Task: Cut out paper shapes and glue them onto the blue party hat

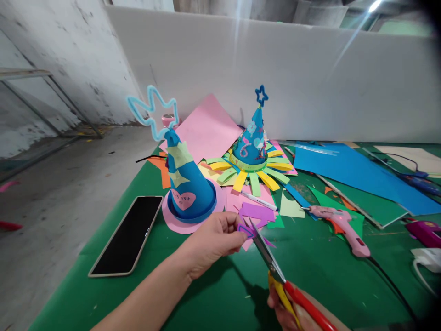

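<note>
Between the fingertips and thumb of my left hand (218, 236) is a small piece of purple paper (245, 231) with a dark outline drawn on it. My right hand (287, 308) grips scissors (270, 262) with one red and one yellow handle. Their blades are parted and point up-left, with the tips at the purple piece. Just beyond my left hand stands a blue cone hat (193, 184) with a pink brim, a pink heart, pale green stars and a light blue pipe-cleaner star on top. More purple paper scraps (257, 210) lie behind the blades.
A second blue cone hat (253, 142) with a yellow and green strip fringe stands farther back. A phone (127, 236) lies at left. At right are a pink glue gun (339, 220) with its cord and a blue sheet (358, 170). A white marker (259, 201) lies among scraps.
</note>
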Available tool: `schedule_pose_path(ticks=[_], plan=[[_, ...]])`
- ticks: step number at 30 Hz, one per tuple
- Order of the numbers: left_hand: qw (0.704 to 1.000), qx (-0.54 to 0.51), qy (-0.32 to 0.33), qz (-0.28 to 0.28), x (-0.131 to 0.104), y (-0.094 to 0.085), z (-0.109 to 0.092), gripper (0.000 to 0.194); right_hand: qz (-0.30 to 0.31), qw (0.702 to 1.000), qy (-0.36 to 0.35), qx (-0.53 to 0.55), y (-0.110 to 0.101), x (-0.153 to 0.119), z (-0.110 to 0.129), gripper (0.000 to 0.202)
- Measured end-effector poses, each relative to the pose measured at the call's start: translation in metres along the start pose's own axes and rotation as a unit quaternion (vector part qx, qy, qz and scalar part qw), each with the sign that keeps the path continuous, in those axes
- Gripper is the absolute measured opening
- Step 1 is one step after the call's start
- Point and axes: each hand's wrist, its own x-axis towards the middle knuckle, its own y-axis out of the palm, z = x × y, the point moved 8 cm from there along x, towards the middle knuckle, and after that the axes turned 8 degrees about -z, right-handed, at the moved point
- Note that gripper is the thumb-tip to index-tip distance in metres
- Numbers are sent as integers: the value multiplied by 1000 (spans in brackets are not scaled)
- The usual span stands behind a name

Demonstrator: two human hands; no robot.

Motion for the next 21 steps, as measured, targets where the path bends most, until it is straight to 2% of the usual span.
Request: schedule_pose_path(ticks=[3,9,12,15,18,21], plan=[[1000,0,-4,2,0,0,1,16,50,998,22,9,3,7,-7,43],[1000,1,-4,24,1,-1,5,12,38,999,10,0,1,3,-6,41],[1000,0,0,29,2,-2,6,10,70,998,-5,-1,5,1,-3,43],[999,1,5,37,1,-1,5,10,103,994,14,25,5,5,-7,40],[999,5,4,40,0,0,4,11,101,994,29,35,2,8,-11,37],[999,9,-3,33,1,-2,4,11,82,996,11,20,4,0,-5,38]])
